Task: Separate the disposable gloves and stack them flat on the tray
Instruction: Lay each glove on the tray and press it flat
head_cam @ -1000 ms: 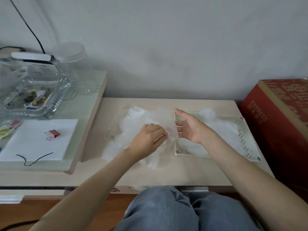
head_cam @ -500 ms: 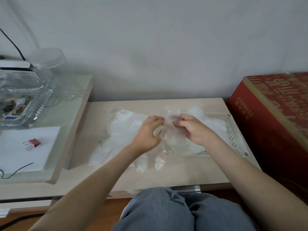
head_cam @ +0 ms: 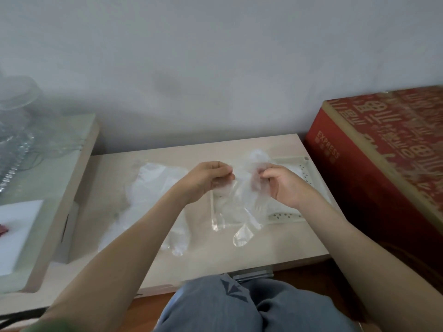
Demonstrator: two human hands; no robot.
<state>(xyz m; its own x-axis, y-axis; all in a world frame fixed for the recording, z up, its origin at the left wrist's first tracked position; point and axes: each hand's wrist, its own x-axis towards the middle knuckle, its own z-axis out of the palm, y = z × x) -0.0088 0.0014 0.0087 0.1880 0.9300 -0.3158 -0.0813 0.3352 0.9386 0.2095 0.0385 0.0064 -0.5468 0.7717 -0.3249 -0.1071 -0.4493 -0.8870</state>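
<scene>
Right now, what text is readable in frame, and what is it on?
"EXPRESS": gold letters on the side face of the red cardboard box, near its top edge.
Small gold line just under "EXPRESS": too blurred to read.
Large gold characters across the box's top face: skewed and blurred, not readable.
No other lettering shows in this view.

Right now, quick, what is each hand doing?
Left hand: pinching one side of the clear glove.
Right hand: pinching the other side of the same glove.
</scene>
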